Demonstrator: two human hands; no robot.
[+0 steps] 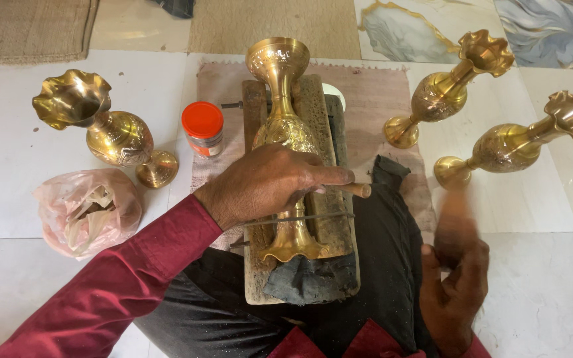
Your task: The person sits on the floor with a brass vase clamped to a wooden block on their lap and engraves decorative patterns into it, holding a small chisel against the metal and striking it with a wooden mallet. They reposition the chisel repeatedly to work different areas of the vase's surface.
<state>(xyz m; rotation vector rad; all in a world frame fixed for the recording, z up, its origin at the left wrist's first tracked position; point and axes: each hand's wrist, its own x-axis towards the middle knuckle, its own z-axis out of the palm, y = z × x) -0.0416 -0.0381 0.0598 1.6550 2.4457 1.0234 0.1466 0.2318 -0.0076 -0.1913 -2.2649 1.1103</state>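
Left hand: your left hand [266, 185] is pressed flat over the middle of the brass vase [285, 126], fingers spread across it, clamping it down along with a thin wooden-handled tool [356, 189] poking out past your fingertips.
Vase: lying lengthwise on the wooden block [316, 106] in front of your lap, foot pointing away from you, flared mouth toward you, resting on a dark rag [310, 278].
Right hand: your right hand [455, 278] is off to the side, blurred, fingers loose, nothing in it.
Left side clutter: another vase [101, 126] tipped on the floor, an orange-lidded jar [203, 129] just beside the block, and a crumpled plastic bag [87, 212].
Right side clutter: two more vases [445, 89] [518, 142] lying tilted on the tiles, close to your right hand.
Underneath: a pinkish cloth [379, 99] under the block.
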